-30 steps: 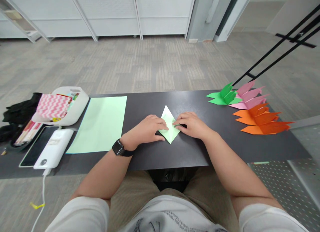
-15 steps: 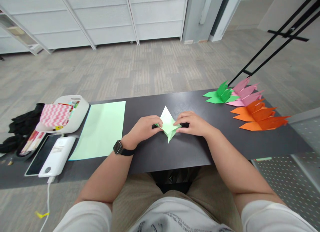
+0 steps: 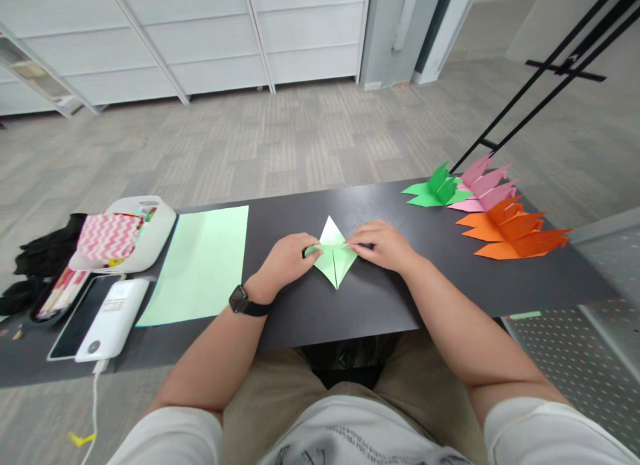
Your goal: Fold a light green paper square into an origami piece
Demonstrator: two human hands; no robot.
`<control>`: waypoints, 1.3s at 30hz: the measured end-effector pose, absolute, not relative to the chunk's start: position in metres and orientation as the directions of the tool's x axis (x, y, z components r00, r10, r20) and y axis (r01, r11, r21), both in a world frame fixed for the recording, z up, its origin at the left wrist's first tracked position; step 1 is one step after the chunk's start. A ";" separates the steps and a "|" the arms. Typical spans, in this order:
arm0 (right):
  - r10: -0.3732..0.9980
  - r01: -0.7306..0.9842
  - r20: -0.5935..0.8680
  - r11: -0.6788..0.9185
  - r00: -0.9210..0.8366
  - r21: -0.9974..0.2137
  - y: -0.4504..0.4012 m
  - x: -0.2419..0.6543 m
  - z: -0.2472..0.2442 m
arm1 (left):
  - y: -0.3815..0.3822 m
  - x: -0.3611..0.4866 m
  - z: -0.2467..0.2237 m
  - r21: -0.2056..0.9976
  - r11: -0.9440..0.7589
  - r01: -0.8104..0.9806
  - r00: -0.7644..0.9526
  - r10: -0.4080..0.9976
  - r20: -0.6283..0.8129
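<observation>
In the middle of the dark table lies a folded piece of pale green origami paper [image 3: 336, 263], diamond-shaped, with a slit down its lower half and a raised flap edge across its middle. My left hand [image 3: 289, 259] pinches its left corner between thumb and fingers. On the other side my right hand [image 3: 381, 245] pinches the right end of the flap. A sheet of pale green paper [image 3: 197, 265] lies flat to the left of my left hand. Folded paper flowers in green [image 3: 436, 187], pink [image 3: 483, 188] and orange [image 3: 510, 231] stand at the right.
The dark table [image 3: 340, 318] has a white basket [image 3: 160, 228] with a pink zigzag-patterned item at left. Near it lie a white power bank [image 3: 113, 318] with a cable, a phone [image 3: 75, 325] and black cloth [image 3: 47, 248]. A black metal stand [image 3: 540, 85] rises behind the right end.
The folded paper's middle layer has been lifted into a crosswise edge, showing the slit lower half. Both hands have stayed at its sides, the right slightly further inward. The view has shifted slightly.
</observation>
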State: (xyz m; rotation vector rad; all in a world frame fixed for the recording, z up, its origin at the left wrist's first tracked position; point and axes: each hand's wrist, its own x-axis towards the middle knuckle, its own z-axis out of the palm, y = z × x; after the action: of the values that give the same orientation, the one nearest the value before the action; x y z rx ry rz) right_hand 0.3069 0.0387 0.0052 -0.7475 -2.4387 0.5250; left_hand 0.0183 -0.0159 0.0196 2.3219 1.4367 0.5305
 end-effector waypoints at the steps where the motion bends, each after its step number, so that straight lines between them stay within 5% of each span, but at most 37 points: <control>1: 0.601 0.394 0.359 0.769 -0.714 -0.504 0.038 0.306 0.005 | -0.016 0.019 0.019 0.462 -0.413 0.785 0.408 0.906 0.117; 13: 0.658 0.558 0.122 0.710 -0.743 -0.429 0.026 0.295 0.004 | -0.031 0.037 0.024 0.283 -0.511 0.811 0.490 0.859 0.148; 23: 0.663 0.602 0.174 0.739 -0.728 -0.303 0.019 0.294 0.008 | -0.038 0.040 0.024 0.229 -0.500 0.835 0.480 0.866 0.142; 30: 0.665 0.613 0.135 0.735 -0.734 -0.291 0.013 0.288 0.010 | -0.042 0.044 0.021 0.270 -0.429 0.862 0.412 0.903 0.118; 39: 0.728 0.623 0.100 0.641 -0.678 -0.449 0.020 0.292 0.014 | -0.028 0.039 0.014 0.404 -0.291 0.867 0.294 0.954 0.056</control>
State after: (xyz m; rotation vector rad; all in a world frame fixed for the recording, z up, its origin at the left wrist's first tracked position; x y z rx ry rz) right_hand 0.2920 0.0196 0.0142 -1.0916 -2.5912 0.5578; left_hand 0.0386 -0.0283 0.0139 2.2706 1.6558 0.4160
